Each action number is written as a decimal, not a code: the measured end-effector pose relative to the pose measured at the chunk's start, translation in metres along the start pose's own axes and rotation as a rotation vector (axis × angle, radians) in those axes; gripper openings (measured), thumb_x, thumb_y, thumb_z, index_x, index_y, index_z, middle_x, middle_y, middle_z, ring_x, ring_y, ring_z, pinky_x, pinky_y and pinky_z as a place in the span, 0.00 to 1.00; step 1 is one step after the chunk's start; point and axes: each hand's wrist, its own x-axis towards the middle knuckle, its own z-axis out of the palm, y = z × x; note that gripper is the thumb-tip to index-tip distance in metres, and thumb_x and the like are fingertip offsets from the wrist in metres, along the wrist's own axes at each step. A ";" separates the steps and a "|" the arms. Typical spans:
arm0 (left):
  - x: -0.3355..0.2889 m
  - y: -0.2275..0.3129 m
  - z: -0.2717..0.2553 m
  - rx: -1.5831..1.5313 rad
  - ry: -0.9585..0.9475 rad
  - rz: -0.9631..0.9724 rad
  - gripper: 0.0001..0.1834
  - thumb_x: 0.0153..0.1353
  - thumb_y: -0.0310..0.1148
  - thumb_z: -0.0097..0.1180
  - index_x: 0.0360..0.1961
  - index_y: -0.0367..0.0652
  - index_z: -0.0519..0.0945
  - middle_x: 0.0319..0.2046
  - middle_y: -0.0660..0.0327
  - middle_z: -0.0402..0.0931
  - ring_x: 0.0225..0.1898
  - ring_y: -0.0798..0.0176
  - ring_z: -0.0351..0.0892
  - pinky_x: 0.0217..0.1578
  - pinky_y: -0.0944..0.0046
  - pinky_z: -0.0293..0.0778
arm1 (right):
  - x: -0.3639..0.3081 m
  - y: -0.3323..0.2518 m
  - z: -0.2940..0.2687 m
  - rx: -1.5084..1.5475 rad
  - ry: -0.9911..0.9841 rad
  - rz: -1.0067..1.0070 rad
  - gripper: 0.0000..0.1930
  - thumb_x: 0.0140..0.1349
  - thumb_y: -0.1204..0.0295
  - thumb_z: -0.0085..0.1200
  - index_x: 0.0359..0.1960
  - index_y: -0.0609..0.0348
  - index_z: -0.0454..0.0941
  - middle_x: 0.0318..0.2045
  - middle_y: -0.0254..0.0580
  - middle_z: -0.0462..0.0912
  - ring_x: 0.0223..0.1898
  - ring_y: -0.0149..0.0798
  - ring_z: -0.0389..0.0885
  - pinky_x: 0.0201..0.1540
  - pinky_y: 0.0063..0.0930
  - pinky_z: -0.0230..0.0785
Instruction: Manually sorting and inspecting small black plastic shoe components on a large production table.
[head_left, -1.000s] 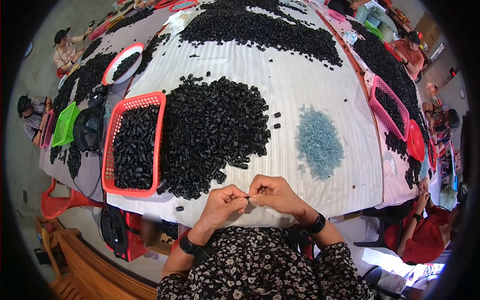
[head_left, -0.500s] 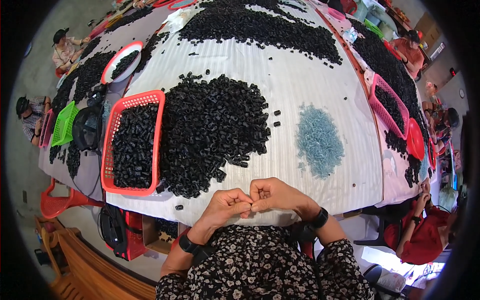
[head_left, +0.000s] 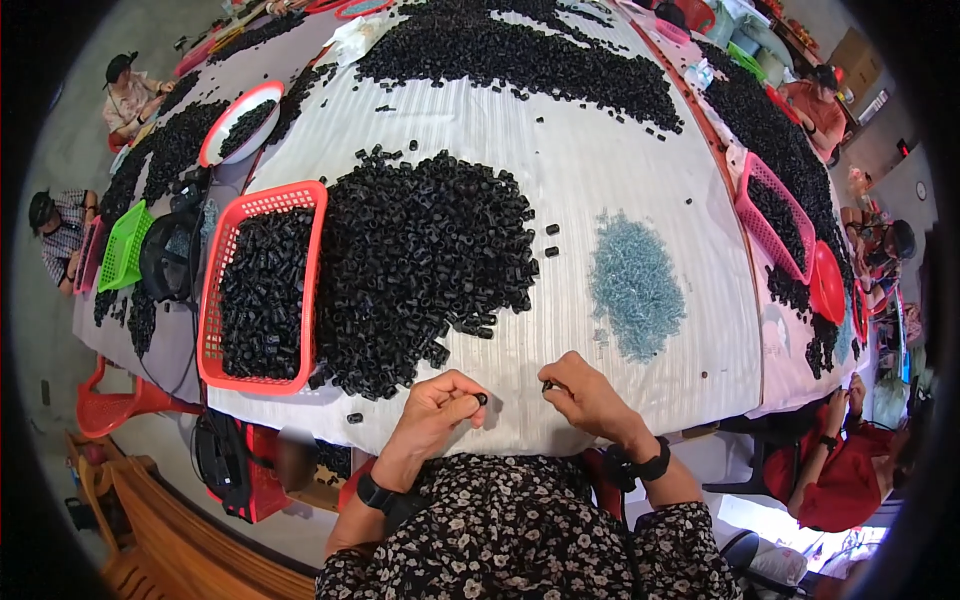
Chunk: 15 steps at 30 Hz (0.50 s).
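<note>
In the head view, the left hand (head_left: 437,415) and the right hand (head_left: 588,402) have moved apart: their fingertips met 0.5 s ago, and bare sheet now shows between them. The left hand pinches a small, round, black plastic-looking piece (head_left: 481,399) between thumb and fingers, its end turned to the right. The right hand grasps a small dark piece (head_left: 548,386) at its fingertips, too covered to give its shape. So the handling at the joined fingertips appears to be over for now, with 1 piece in each hand; whether either was altered, I cannot tell. Both pieces are held above the table's near edge.

Beyond the left hand lies a loose heap of short, hollow, glossy black cylinders (head_left: 430,270). Just beside its left flank stands a rectangular red plastic basket with lattice walls (head_left: 255,385), filled with similar cylinders. Farther right is an oval pile of tiny, translucent, pale-blue pieces (head_left: 640,290). Beneath everything spreads a whitish, finely ribbed, softly creased sheet (head_left: 580,150).
</note>
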 end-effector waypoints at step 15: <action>0.006 -0.024 -0.029 -0.118 -0.111 -0.057 0.07 0.59 0.24 0.52 0.36 0.31 0.75 0.27 0.59 0.75 0.28 0.69 0.73 0.32 0.69 0.71 | 0.008 0.010 -0.002 0.076 0.334 0.136 0.12 0.56 0.76 0.55 0.42 0.62 0.71 0.38 0.49 0.74 0.33 0.44 0.77 0.35 0.32 0.70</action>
